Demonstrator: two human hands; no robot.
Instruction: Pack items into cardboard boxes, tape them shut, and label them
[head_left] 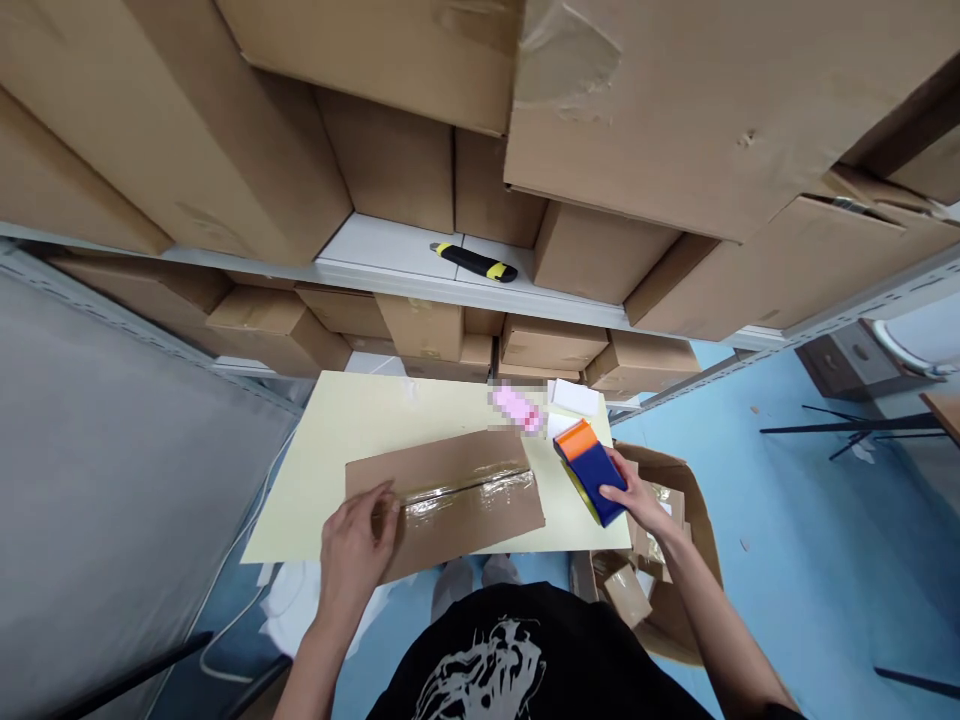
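A flat brown cardboard box [457, 525] lies slightly askew on the pale yellow tabletop [300, 510]. Shiny clear tape [495, 490] runs along the dark seam across its upper face. My left hand [360, 535] is at the box's left end, its fingers curled and the thumb and forefinger by the tape's end. Part of the grip is hidden behind the hand. In my right hand [634, 495] is a blue and orange tape dispenser [596, 475], held off to the right of the box, its orange end pointing away from me.
A blurred pink item [517, 408] and a small white box [574, 397] sit at the table's back. A black-and-yellow utility knife [474, 262] lies on the shelf above, among cardboard boxes. An open carton [694, 530] of packages stands on the floor at right.
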